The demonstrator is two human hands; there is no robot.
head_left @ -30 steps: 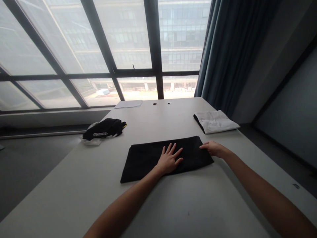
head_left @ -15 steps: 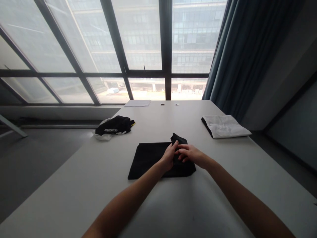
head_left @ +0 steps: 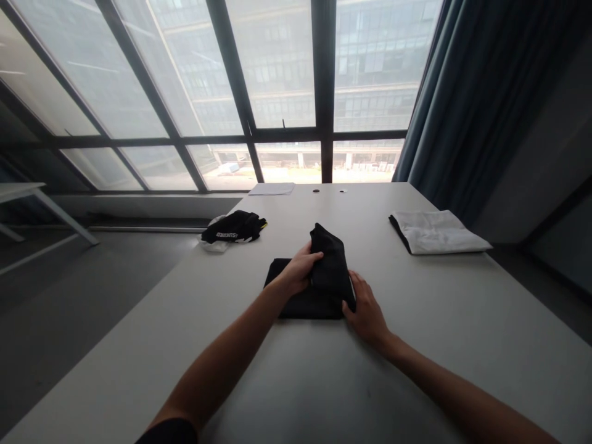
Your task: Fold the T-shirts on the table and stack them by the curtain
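Just below the centre of the frame, a folded black cloth [head_left: 330, 265] lies on the white surface [head_left: 324, 382], one flap raised. The left hand [head_left: 298, 269] is clamped on that flap; the right hand [head_left: 367, 313] touches the cloth's right edge, whether gripping I cannot tell. A folded white cloth [head_left: 444, 232] lies right of centre.

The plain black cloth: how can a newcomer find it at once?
Find the white table by the window. There the left hand holds the black cloth, and the right hand touches its edge. Unlike the lettered bundle and the white folded cloth, it is plain black.
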